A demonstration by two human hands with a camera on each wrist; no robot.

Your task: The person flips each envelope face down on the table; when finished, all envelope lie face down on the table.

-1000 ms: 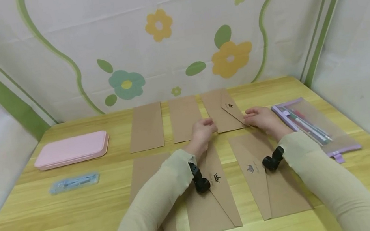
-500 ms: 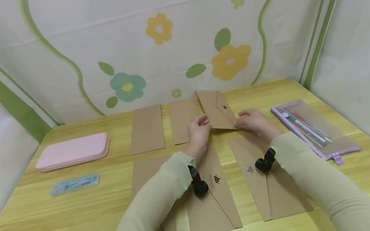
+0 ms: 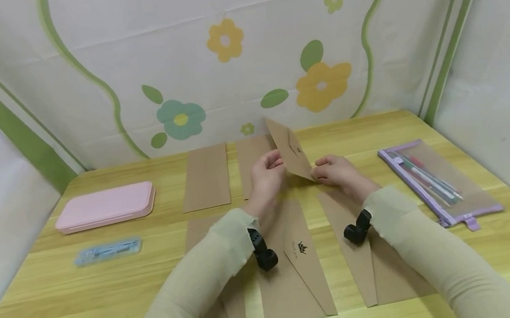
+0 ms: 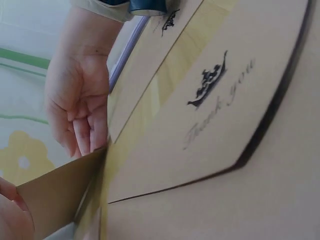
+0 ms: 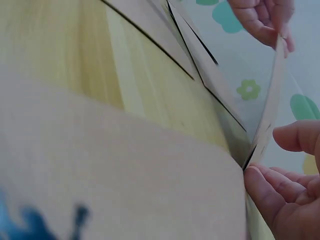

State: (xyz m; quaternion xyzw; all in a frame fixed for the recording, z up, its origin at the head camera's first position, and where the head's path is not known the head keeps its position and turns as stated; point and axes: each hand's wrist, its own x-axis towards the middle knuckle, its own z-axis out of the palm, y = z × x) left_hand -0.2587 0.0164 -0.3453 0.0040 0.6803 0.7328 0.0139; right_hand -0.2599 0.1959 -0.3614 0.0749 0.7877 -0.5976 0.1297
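A brown kraft envelope (image 3: 289, 151) is tilted up off the table at the back, its crown-printed flap side turned right. My left hand (image 3: 267, 176) pinches its left edge between thumb and fingers; the right wrist view shows this grip (image 5: 282, 32). At the envelope's lower right corner is my right hand (image 3: 336, 171). In the right wrist view its fingertips (image 5: 255, 172) touch the lower edge while the thumb stands apart. Below the hands lie a middle envelope (image 3: 294, 290) and a right envelope (image 3: 358, 270), flap sides up.
Two envelopes (image 3: 205, 177) (image 3: 246, 154) lie plain side up in the back row, and another envelope (image 3: 224, 317) at front left. A pink case (image 3: 106, 206) and a small blue packet (image 3: 108, 251) are on the left. A purple-trimmed pen pouch (image 3: 441, 180) lies right.
The back right envelope has gone from lying flat to tilted up, its flap side turning right. Both hands have shifted left with it.
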